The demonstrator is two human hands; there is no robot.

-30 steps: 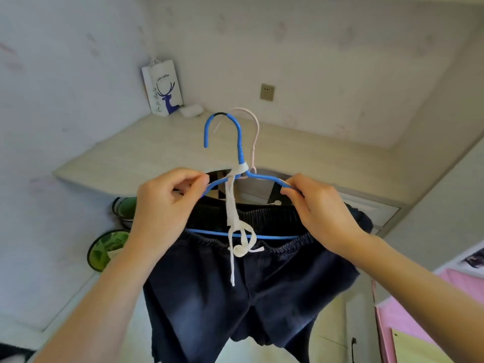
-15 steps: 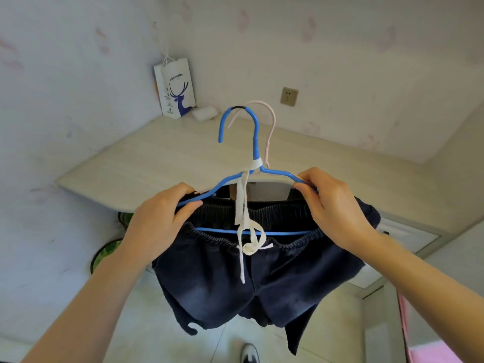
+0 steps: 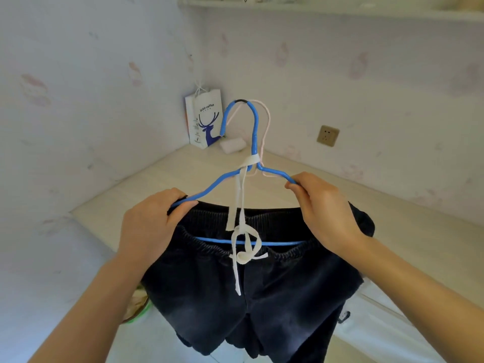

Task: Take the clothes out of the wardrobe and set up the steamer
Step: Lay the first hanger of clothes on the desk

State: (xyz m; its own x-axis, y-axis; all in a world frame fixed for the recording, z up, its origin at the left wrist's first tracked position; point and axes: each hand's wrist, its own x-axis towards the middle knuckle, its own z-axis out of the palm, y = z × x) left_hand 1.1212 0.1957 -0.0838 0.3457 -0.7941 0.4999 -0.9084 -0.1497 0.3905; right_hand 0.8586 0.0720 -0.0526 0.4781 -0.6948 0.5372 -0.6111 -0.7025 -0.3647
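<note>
Gripping each sloped shoulder of the blue coated-wire hanger [image 3: 245, 176] with left hand [image 3: 150, 226] and right hand [image 3: 323, 210], probably keeping the dark blue drawstring shorts [image 3: 251, 292] between them level.

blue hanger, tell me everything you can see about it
The blue hanger looks like wire in a blue coating, worn to dark at the top of its hook. It is held upright over a pale desk, clear of it. The left hand grips its left shoulder and the right hand its right. Dark shorts hang over its bottom bar. A white drawstring is wrapped round its neck and knotted at the bar. A thin pink hanger sits right behind it.
</note>
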